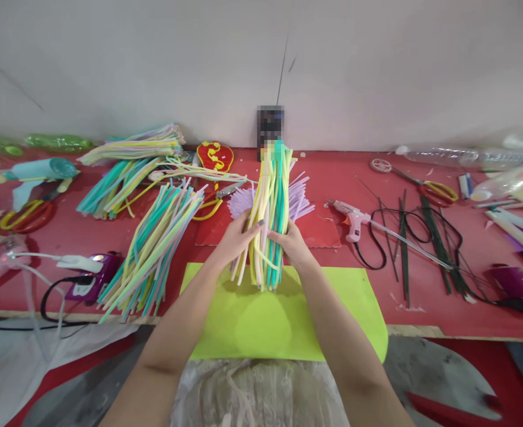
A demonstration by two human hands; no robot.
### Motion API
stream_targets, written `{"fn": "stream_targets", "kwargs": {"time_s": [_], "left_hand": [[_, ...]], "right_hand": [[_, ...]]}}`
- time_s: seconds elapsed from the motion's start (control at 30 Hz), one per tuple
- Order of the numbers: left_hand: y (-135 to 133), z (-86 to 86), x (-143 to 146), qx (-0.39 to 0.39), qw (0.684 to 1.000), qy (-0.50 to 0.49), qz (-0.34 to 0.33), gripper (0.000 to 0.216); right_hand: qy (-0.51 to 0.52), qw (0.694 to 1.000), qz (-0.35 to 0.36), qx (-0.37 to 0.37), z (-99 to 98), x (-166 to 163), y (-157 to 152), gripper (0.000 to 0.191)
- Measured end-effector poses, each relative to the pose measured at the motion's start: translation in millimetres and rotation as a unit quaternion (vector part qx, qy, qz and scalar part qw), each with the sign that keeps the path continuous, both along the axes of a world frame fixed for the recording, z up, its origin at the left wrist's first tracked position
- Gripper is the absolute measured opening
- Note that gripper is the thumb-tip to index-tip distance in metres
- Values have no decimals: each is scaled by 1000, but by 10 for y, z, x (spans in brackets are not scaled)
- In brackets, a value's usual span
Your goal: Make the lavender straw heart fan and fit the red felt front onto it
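Your left hand [240, 237] and right hand [292, 243] grip opposite sides of the multicoloured stem bundle [270, 201], thumbs on its near side. You hold it by the lime-green mat [345, 296]'s far edge, forearms [185, 311] stretched forward, converging.

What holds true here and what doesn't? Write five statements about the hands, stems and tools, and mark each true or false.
1. The left hand and right hand both hold a multicoloured bundle. True.
2. All the scissors lie left of that bundle. False: one pair of scissors lies to its right.
3. A pink glue gun lies to the right of the right hand. True.
4. The lilac stems lie on the lime-green mat. False: they show beyond it, behind the held bundle.
5. More multicoloured stems lie to the left. True.
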State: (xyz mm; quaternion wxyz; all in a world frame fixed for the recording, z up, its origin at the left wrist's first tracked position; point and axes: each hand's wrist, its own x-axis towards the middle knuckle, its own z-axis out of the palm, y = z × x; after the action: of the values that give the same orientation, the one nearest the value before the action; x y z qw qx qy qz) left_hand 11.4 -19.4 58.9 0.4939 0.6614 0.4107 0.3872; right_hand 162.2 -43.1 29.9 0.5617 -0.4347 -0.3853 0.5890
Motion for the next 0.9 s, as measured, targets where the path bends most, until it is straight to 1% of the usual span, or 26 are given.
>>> {"fn": "stream_targets", "kwargs": {"time_s": [0.17, 0.27, 0.33, 0.43, 0.5, 0.6, 0.7, 0.77, 0.9], "left_hand": [[-30, -20, 27, -27, 997, 60, 43, 36], [-26, -15, 24, -15, 994, 77, 79, 31], [-19, -3, 13, -6, 992, 84, 99, 28], [-14, 16, -8, 10, 992, 60, 107, 25], [-20, 23, -16, 14, 995, 21, 99, 25], [-38, 21, -14, -1, 997, -30, 75, 28], [-53, 7, -7, -10, 998, -39, 57, 30], [-56, -1, -6, -7, 998, -29, 55, 29], [-59, 7, -8, 5, 998, 9, 57, 25]], "right_hand": [[-122, 990, -33, 64, -12, -15, 9, 56], [-150, 984, -18, 91, 38, -22, -13, 52], [-132, 987, 6, 88, 76, -21, -35, 50], [-69, 997, 20, 43, 113, -13, -67, 49], [-16, 1000, 23, 1, 121, -6, -85, 48], [52, 996, 44, -57, 114, 6, -104, 44], [85, 989, 67, -97, 87, 17, -107, 42], [86, 989, 74, -99, 59, 23, -97, 43], [70, 991, 84, -79, 7, 26, -60, 49]]}}
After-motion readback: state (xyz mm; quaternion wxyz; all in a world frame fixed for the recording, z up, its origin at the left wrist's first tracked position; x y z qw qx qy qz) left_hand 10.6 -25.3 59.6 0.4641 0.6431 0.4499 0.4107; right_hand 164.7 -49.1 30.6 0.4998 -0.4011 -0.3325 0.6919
